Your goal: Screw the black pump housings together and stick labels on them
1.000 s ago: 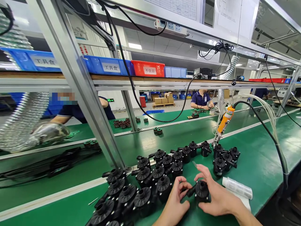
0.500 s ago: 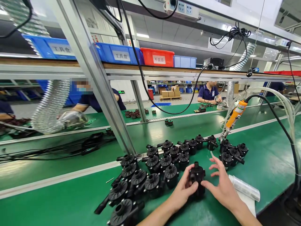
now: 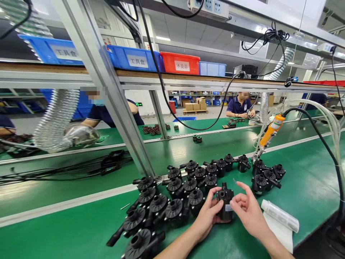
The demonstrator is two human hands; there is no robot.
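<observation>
My left hand (image 3: 208, 212) is wrapped around a black plastic pump (image 3: 225, 197), held upright above the green bench with its spout pointing up. A small pale label (image 3: 228, 207) shows on the pump's side. My right hand (image 3: 246, 207) is at the pump's right side, thumb and curled fingers against the label's edge. Its index finger points up and away, with a small clear strip (image 3: 234, 181) at the tip. Several similar black pumps (image 3: 174, 210) stand in rows to the left of my hands.
More pumps (image 3: 268, 176) stand at the right, beside an orange electric screwdriver (image 3: 272, 129) on a hanging cable. A roll of clear-and-white label film (image 3: 281, 216) lies near the right edge. A metal post (image 3: 115, 93) rises at left. Co-workers (image 3: 238, 106) sit across the bench.
My right hand has come in from spread fingers to touch the pump. The pump has turned slightly, and a pale label now shows on its side.
</observation>
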